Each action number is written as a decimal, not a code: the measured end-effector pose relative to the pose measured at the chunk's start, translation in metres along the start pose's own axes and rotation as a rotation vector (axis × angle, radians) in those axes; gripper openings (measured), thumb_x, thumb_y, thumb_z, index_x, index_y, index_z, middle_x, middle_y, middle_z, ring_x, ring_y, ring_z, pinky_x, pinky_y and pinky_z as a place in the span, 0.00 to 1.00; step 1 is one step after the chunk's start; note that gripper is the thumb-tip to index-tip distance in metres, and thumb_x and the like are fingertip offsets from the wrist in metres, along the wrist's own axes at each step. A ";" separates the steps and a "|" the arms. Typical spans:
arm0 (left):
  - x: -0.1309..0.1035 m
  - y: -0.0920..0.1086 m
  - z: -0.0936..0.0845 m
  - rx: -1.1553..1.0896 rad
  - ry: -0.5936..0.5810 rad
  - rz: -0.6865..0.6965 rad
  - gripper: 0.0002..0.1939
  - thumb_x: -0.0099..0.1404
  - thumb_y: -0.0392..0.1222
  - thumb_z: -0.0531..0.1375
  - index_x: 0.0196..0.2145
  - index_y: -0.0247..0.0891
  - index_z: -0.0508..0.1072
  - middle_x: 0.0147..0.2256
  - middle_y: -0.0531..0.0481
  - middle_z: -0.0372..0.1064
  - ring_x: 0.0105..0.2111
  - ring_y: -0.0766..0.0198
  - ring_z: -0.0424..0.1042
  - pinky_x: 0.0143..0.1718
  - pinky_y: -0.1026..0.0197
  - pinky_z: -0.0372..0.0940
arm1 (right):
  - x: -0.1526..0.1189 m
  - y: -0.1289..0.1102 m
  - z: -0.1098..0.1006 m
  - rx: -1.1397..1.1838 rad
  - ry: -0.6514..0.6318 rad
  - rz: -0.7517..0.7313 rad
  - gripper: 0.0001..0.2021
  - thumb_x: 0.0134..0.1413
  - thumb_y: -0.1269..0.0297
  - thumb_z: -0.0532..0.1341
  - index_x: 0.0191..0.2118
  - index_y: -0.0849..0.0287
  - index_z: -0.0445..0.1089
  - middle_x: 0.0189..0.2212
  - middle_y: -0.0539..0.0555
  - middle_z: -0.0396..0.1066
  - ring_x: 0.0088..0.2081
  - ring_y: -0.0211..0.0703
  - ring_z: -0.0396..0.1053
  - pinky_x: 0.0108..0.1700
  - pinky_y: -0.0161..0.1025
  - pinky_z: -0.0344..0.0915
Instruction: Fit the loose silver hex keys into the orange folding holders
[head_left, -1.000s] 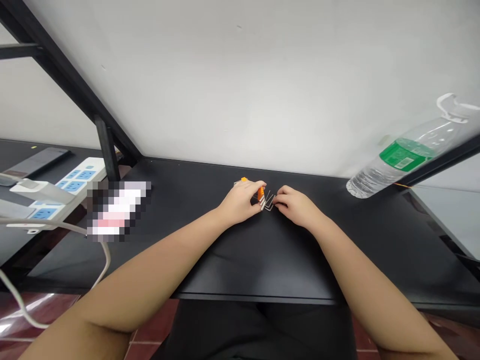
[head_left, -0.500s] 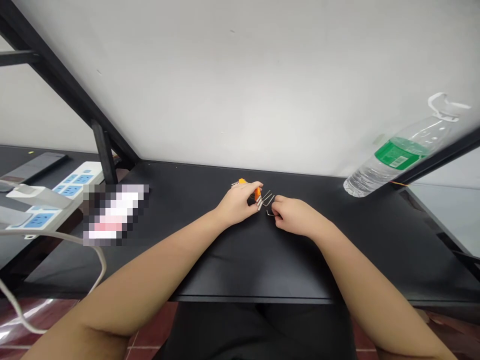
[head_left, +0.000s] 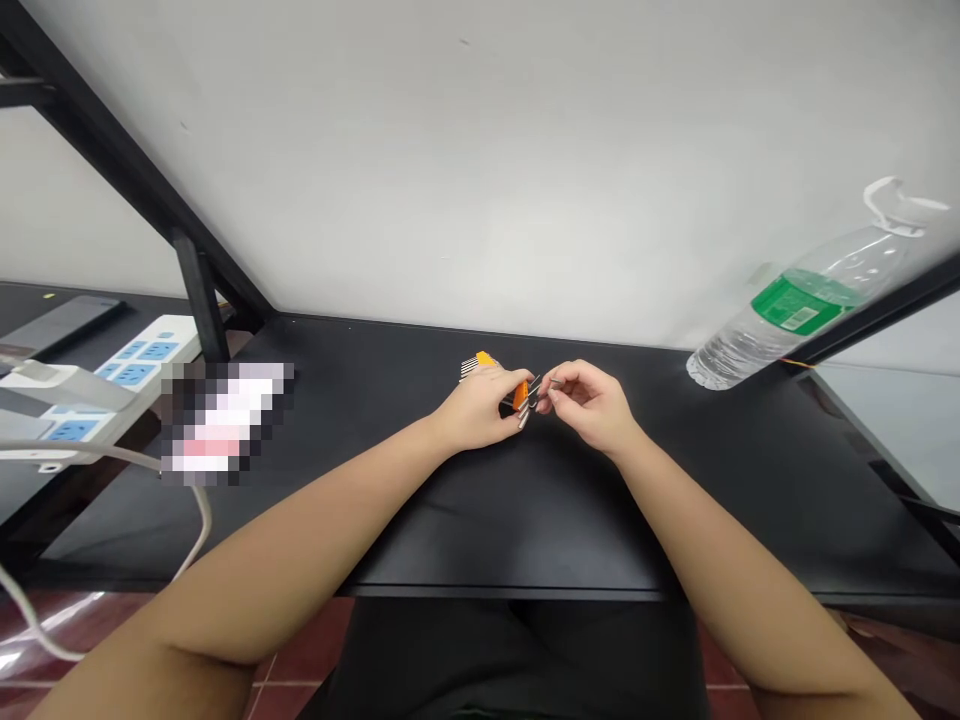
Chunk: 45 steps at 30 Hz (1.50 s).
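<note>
Gripping orange hex-key holder [head_left: 521, 394] in left hand [head_left: 482, 408], probably for steadiness; pinching bent hex key [head_left: 556, 383] in right hand [head_left: 591, 405], near holder.

I can't read a word from here; the green label [head_left: 810, 300] on the bottle [head_left: 765, 335] shows a barcode [head_left: 799, 318], its lettering too small.

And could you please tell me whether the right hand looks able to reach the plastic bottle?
Probably yes: nothing visible stands between the right hand and the plastic bottle, though that hand seems to hold a metal rod.
</note>
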<state>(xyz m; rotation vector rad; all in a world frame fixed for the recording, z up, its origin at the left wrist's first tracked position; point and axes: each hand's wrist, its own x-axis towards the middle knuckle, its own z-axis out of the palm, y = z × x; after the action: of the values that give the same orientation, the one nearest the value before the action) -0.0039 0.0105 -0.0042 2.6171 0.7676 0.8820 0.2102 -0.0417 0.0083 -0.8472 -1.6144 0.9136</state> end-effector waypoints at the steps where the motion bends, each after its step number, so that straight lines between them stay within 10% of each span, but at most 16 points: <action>1: 0.000 0.001 0.000 -0.010 -0.013 0.012 0.19 0.61 0.40 0.62 0.51 0.43 0.71 0.37 0.50 0.76 0.39 0.57 0.75 0.46 0.54 0.66 | 0.000 0.000 0.001 0.018 0.005 -0.015 0.04 0.62 0.63 0.65 0.38 0.55 0.71 0.36 0.52 0.75 0.34 0.43 0.78 0.41 0.44 0.78; 21: 0.002 0.000 0.000 -0.083 -0.021 0.028 0.16 0.59 0.38 0.62 0.47 0.41 0.71 0.37 0.51 0.75 0.38 0.58 0.73 0.49 0.54 0.64 | 0.002 -0.008 -0.006 -0.506 -0.098 -0.325 0.09 0.60 0.75 0.61 0.40 0.55 0.76 0.37 0.53 0.78 0.37 0.43 0.76 0.42 0.42 0.74; 45: 0.000 0.000 0.000 -0.114 -0.010 0.041 0.16 0.61 0.41 0.63 0.48 0.42 0.71 0.38 0.49 0.76 0.40 0.56 0.74 0.49 0.52 0.65 | -0.002 -0.008 -0.003 -0.544 -0.219 -0.243 0.09 0.63 0.68 0.62 0.47 0.53 0.75 0.40 0.55 0.79 0.38 0.45 0.76 0.44 0.44 0.74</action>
<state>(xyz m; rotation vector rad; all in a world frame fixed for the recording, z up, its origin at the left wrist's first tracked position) -0.0038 0.0103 -0.0046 2.5435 0.6428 0.8955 0.2134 -0.0464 0.0148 -0.9079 -2.1531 0.4039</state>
